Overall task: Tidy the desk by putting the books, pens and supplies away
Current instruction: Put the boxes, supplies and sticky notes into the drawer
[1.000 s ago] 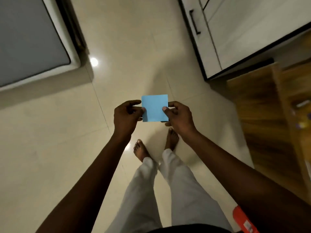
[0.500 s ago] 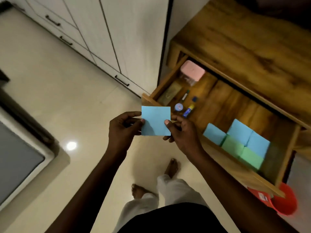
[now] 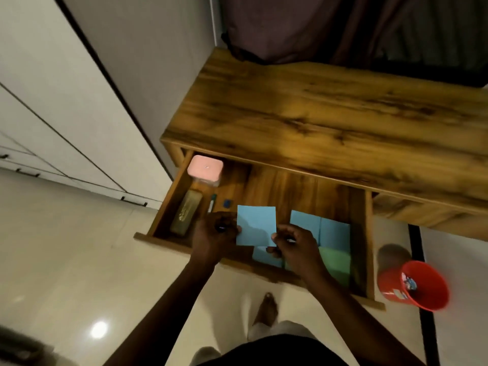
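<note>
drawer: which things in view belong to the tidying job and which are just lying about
Job: blue pad pinched by left hand and right hand; open drawer; stacked pads, pen, pink-lidded box inside it; desk.
Lying about: red bucket on the floor; dark curtain; white cupboards.

"What were the hands doing?"

"The left hand (image 3: 214,240) and the right hand (image 3: 297,250) each pinched a side edge of a blue paper square (image 3: 256,225), held over the open drawer (image 3: 171,202) of the wooden desk (image 3: 330,114)."

"And inside the drawer?"

"At the left end sat a pink-lidded box (image 3: 205,169), an olive case (image 3: 186,212) along the wall, a pen (image 3: 212,203) and a small blue item (image 3: 226,203). Toward the right lay blue pads (image 3: 320,231), with green pads (image 3: 335,260) nearer the person."

"Anything on the floor?"

"A red bucket (image 3: 388,283) stood just right of the drawer."
</note>
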Available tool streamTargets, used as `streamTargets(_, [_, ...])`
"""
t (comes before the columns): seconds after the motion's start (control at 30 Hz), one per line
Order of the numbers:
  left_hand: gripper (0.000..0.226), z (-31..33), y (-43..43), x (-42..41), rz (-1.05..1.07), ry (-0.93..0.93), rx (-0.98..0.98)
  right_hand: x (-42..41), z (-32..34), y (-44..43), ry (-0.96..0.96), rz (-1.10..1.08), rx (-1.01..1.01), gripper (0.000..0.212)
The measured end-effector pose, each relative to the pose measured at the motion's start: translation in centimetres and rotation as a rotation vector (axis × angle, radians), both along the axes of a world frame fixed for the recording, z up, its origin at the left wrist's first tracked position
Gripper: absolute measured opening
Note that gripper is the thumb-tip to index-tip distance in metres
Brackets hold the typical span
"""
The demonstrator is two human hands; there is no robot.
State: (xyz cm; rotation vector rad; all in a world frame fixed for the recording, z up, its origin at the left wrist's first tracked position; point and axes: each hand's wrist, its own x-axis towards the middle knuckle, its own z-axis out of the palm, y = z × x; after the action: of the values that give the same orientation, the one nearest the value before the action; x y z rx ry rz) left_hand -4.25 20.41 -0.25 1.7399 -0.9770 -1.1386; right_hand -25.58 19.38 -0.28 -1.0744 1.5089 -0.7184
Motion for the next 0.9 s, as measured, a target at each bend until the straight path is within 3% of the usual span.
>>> streamTargets(0.17, [0.028, -3.1, -4.2, -2.8, -0.096, -0.041, 0.088, -2.8, -3.5, -2.5, 0.303, 0.015, -0.056, 0.02])
streamTargets(0.33, [0.029, -6.6, -7.0, -3.8, -0.16, -0.055, 0.219, -3.2, -6.0, -4.0, 0.34, -0.022, -0.008, 0.024])
streamTargets(0.67, [0.031, -10.8, -10.2, -4.5, -0.252, -0.228, 0.204, -2.7, -8.1, -6.2, 0.46, -0.058, 0.053, 0.022])
streamTargets(0.9, [0.03, -12.0, -11.0, -4.6, -0.309, -0.173, 0.231, -2.3, -9.6, -6.6, 0.591, -0.062, 0.1, 0.009])
